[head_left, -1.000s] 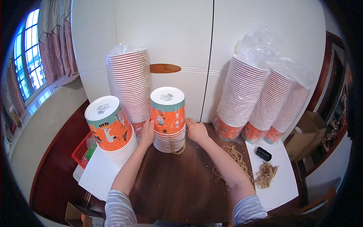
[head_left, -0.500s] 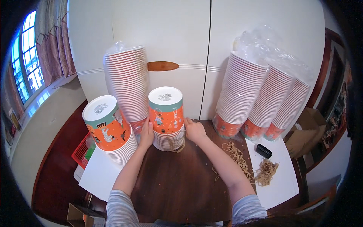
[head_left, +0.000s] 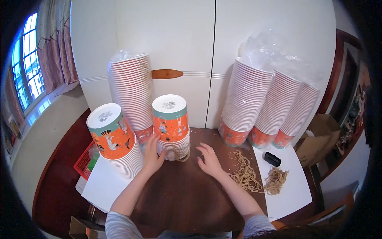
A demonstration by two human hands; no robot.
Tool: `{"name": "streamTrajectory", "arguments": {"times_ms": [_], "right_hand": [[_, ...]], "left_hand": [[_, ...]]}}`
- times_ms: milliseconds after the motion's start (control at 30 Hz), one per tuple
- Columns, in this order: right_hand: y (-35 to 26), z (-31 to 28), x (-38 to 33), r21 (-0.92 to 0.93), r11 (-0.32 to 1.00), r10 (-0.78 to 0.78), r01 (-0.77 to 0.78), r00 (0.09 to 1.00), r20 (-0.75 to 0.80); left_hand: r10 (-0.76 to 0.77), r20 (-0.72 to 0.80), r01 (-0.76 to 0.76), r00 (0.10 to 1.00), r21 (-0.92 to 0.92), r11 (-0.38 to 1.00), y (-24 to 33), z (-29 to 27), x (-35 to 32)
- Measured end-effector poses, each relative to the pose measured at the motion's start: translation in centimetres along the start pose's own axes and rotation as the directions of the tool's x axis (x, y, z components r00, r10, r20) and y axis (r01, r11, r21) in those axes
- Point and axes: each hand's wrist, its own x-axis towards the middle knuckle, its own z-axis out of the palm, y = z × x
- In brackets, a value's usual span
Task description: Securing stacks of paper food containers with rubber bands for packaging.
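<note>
An upside-down stack of orange and green paper buckets with white rims stands in the middle of the table. Loops of tan string hang on the right side of its rims. My left hand is open beside the stack's lower left, fingers spread; whether it touches the rims I cannot tell. Apart from the stack on the right, my right hand hovers over the brown tabletop with loosely bent fingers and nothing in them. A second inverted bucket stack stands to the left of my left hand.
A tall plastic-wrapped bucket stack rises behind. Three wrapped stacks stand at the back right. Loose string, a string bundle and a black object lie at right. A red basket is at far left.
Both hands have come off the middle stack's sides. My right hand has moved down and away from it, and my left hand has lowered slightly with its fingers spreading. The view has shifted slightly.
</note>
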Motion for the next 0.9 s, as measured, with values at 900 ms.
{"name": "streamTrajectory", "arguments": {"times_ms": [900], "right_hand": [[-14.1, -16.1, -9.1, 0.980, -0.198, -0.463, 0.033, 0.878, -0.123]], "left_hand": [[0.071, -0.175, 0.013, 0.982, 0.440, 0.898, 2.1, -16.3, 6.6]]}}
